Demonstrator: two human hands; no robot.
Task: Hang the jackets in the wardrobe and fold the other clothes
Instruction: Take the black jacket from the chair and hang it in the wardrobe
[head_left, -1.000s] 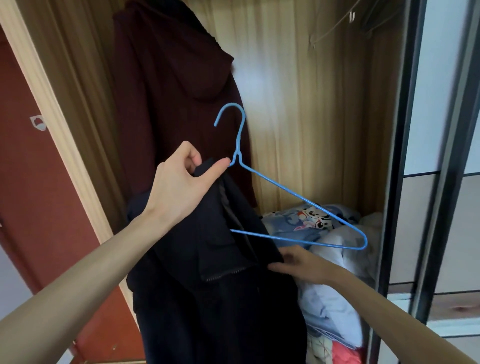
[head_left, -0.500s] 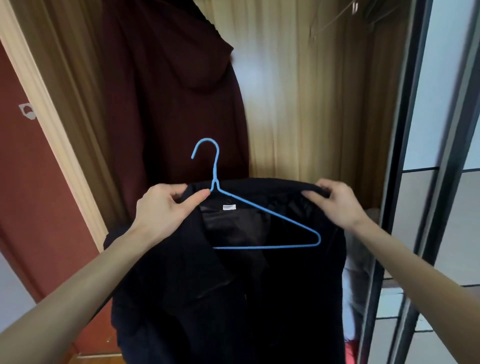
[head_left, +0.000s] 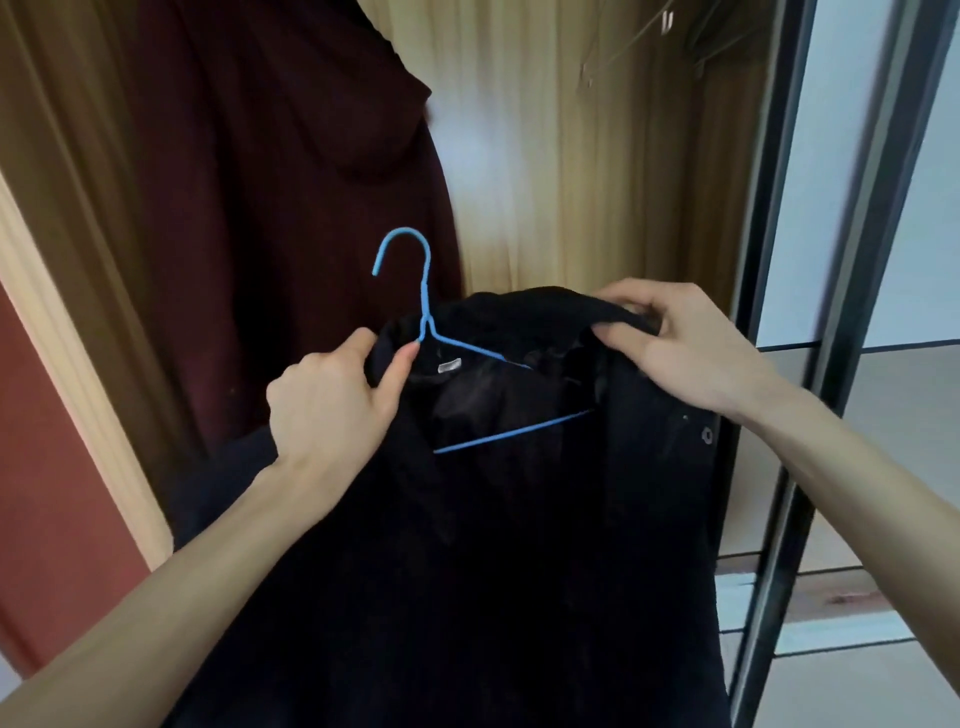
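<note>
- Black jacket (head_left: 519, 545) is held up in front of the open wardrobe (head_left: 597, 208), with the blue hanger (head_left: 423, 312) partly inside its collar; not yet hung.
- Left hand (head_left: 332, 410) pinches the collar at the hanger neck; right hand (head_left: 675, 348) grips the other shoulder.
- Maroon coat (head_left: 291, 208) already hangs inside.
- Folding: nothing visible.

A black jacket (head_left: 493, 545) hung open-fronted before the wardrobe (head_left: 561, 171), its collar raised and a small white label showing at the neck; a blue wire hanger (head_left: 427, 317) sat partly inside it, hook upright above the collar, one sloping arm and the bottom bar visible against the dark lining; a dark maroon hooded jacket (head_left: 291, 197) hung inside the wardrobe at the left, behind the hook.
</note>
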